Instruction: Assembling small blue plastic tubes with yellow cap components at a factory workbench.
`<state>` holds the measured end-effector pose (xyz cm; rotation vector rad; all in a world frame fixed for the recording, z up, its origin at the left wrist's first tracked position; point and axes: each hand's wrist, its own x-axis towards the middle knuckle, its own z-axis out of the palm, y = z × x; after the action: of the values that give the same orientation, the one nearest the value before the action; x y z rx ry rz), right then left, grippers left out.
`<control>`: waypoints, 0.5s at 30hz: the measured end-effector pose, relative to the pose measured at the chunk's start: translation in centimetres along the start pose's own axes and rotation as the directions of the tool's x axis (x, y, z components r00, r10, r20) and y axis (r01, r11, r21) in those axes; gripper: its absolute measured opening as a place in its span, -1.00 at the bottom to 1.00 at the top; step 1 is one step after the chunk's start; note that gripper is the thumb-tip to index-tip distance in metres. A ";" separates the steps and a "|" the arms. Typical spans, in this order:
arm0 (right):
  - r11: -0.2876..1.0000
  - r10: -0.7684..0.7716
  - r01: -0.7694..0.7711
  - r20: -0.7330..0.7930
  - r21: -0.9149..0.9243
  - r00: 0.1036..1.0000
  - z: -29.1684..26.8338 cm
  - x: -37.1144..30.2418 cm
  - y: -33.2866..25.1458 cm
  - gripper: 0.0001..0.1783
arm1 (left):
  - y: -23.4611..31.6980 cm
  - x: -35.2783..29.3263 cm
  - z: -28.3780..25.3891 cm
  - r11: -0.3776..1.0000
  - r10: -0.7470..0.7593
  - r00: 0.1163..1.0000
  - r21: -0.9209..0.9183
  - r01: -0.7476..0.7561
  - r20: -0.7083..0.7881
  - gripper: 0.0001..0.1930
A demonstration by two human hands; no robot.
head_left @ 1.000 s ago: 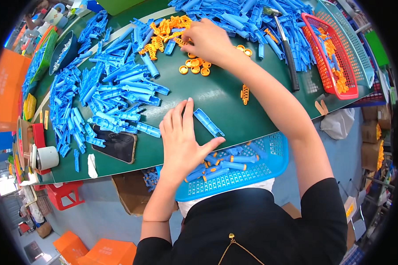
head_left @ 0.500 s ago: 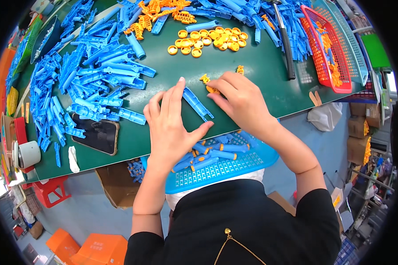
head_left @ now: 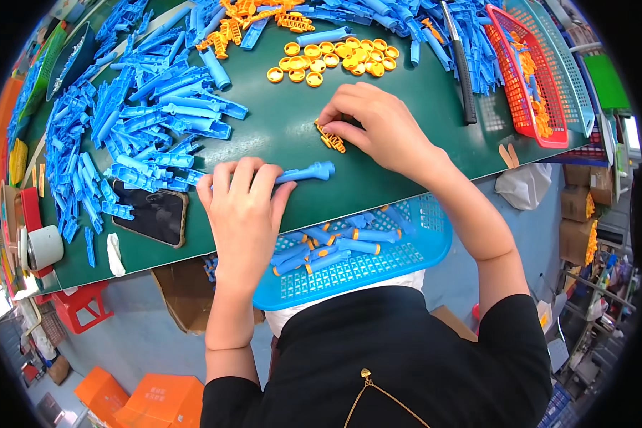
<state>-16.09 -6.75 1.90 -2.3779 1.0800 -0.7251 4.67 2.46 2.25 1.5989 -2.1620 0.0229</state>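
Note:
My left hand [head_left: 241, 196] is closed over a blue plastic tube-shaped part [head_left: 308, 172], whose flared end points right past my fingertips. Its other end is hidden under the hand. To the right, my right hand [head_left: 378, 128] has thumb and forefinger pinched on a small orange ribbed plastic piece [head_left: 332, 140], just above the green tabletop. Beyond the hands lies a cluster of round orange caps [head_left: 349, 53]. A large heap of blue half-shell parts [head_left: 171, 107] spreads left of my left hand, and more orange ribbed pieces [head_left: 260, 14] sit at the far side.
A dark phone [head_left: 150, 217] lies at the left beside the heap. A black-handled tool [head_left: 465, 89] and a red basket [head_left: 553, 132] stand at the right. Below the table's near edge, a blue basket [head_left: 349, 274] in my lap contains blue tubes with orange ends.
My left hand has moved left and now grips the blue part, which lay open-side up between my hands. My right hand has shifted slightly away from me, still at the orange pieces.

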 end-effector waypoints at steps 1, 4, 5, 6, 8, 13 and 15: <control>1.000 0.002 -0.002 0.001 -0.003 1.000 -0.1 0.0 -0.1 -0.92 | 0.1 0.0 0.1 1.000 -0.023 0.999 -0.017 0.023 0.031 -0.76; 0.999 -0.034 0.034 0.002 -0.034 0.999 -0.7 -0.2 -0.3 -0.93 | 1.3 -0.1 1.1 0.997 -0.025 1.000 -0.071 0.025 0.004 -0.72; 0.998 -0.015 0.010 -0.072 -0.068 0.997 -1.4 -0.7 -0.5 -0.94 | 2.3 -0.4 1.3 0.987 -0.050 0.998 -0.152 0.053 0.026 -0.68; 0.995 0.001 -0.015 -0.146 -0.100 0.989 -2.0 -1.2 -0.8 -0.94 | 2.9 -0.6 1.4 0.969 -0.074 0.996 -0.232 0.083 0.048 -0.63; 0.993 0.036 -0.053 -0.149 -0.110 0.988 -2.6 -2.6 -1.5 -0.93 | 3.2 -0.9 1.4 0.943 -0.053 0.996 -0.324 0.075 0.076 -0.48; 0.995 0.067 -0.075 -0.115 -0.065 0.991 -1.8 -4.6 -2.8 -0.91 | 1.6 0.9 0.1 0.880 0.121 0.978 -0.475 -0.026 0.171 -0.03; 0.998 -0.003 -0.004 -0.121 -0.056 0.993 -1.0 -4.7 -3.3 -0.88 | 1.8 0.9 0.7 0.888 0.109 0.980 -0.460 -0.021 0.168 -0.02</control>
<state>-17.49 -1.29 3.21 -2.4070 1.1641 -0.8592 2.61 1.97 2.37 1.2940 -2.1478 -0.5985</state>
